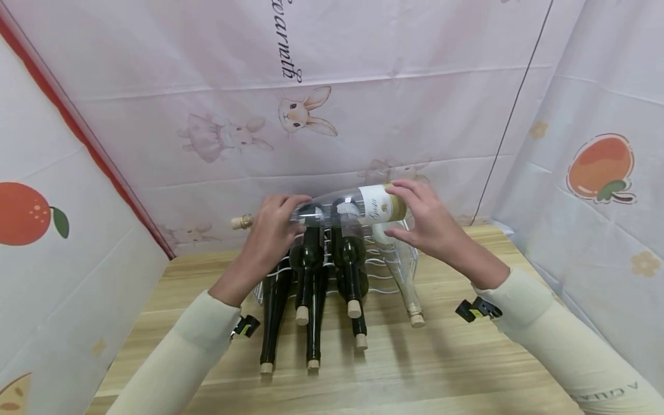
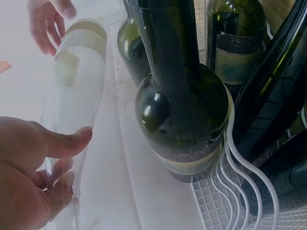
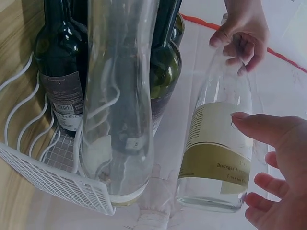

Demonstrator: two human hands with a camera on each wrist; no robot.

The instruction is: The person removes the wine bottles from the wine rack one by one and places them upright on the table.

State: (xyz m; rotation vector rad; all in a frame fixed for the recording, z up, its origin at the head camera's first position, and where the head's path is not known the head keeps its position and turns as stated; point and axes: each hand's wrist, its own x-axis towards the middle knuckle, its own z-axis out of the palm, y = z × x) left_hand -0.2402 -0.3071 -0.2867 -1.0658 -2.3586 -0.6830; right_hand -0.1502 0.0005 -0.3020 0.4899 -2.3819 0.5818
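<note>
A clear glass wine bottle (image 1: 332, 208) with a white and gold label (image 3: 216, 139) lies roughly level above the rack, its corked neck to the left. My left hand (image 1: 272, 227) grips it near the neck, the thumb across the glass in the left wrist view. About the labelled base, my right hand (image 1: 427, 216) spreads in a wide C, with fingertips touching the upper edge and the thumb apart below. Underneath, a white wire rack (image 3: 53, 165) holds several dark green bottles (image 2: 180, 115) and a second clear bottle (image 1: 402, 271) at its right end.
The rack stands on a wooden table (image 1: 430, 369), against a pale printed cloth (image 1: 363, 127) at the back. Cloth sides rise at left and right. Corked necks (image 1: 313, 346) jut from the rack toward the front of the table.
</note>
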